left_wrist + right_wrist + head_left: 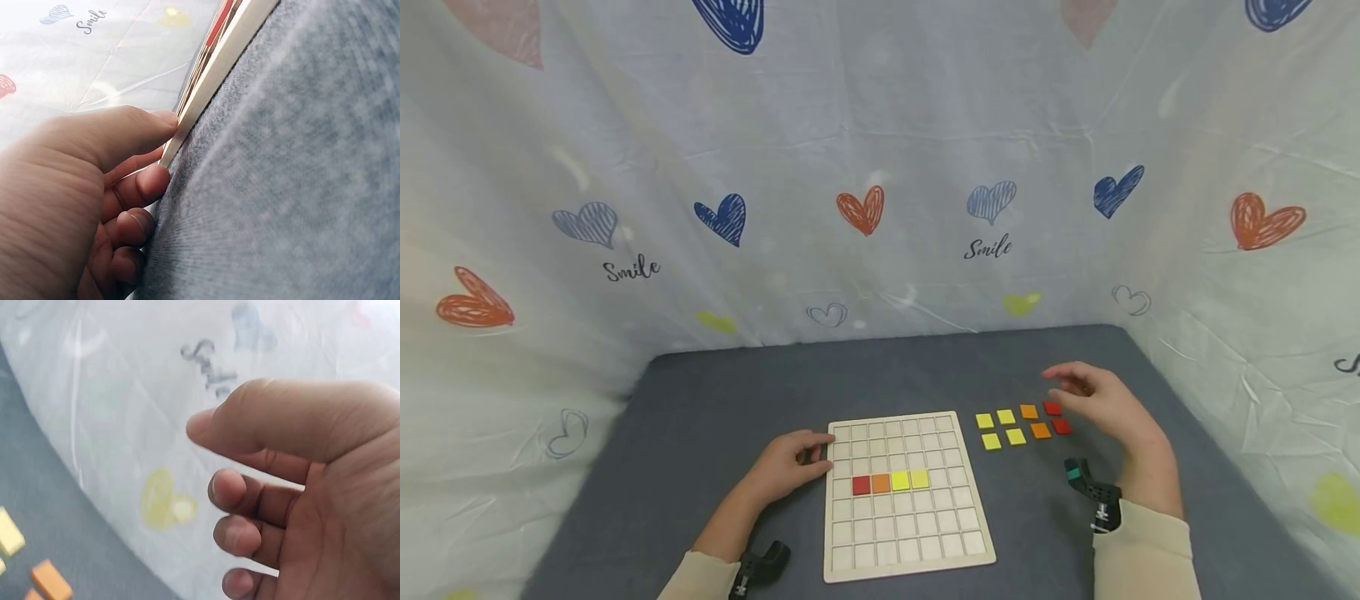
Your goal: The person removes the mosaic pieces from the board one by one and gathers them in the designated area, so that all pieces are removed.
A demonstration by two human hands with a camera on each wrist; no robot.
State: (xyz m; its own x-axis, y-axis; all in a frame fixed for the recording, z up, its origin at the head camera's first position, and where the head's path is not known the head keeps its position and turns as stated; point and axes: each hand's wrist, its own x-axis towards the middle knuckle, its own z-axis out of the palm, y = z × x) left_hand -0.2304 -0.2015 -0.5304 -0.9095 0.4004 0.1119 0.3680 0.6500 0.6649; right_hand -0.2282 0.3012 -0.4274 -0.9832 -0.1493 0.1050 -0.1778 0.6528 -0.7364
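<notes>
A pale wooden grid board point(906, 527) lies on the table. In one of its rows sit a red tile point(861, 485), an orange tile point(881, 483) and two yellow tiles point(900, 481), side by side. My left hand point(784, 467) touches the board's left edge with its thumb and a finger; in the left wrist view the thumb point(140, 128) meets the pale rim. Raised near the loose red tiles point(1062, 427) at the right, my right hand point(1108, 407) has relaxed, bent fingers. The right wrist view shows nothing between its thumb and fingers.
Right of the board lie several loose yellow tiles point(992, 442) and two orange tiles point(1041, 431), in two rows with the red ones. A dark grey cloth point(752, 387) covers the table. Behind it hangs a white curtain point(790, 275) printed with hearts.
</notes>
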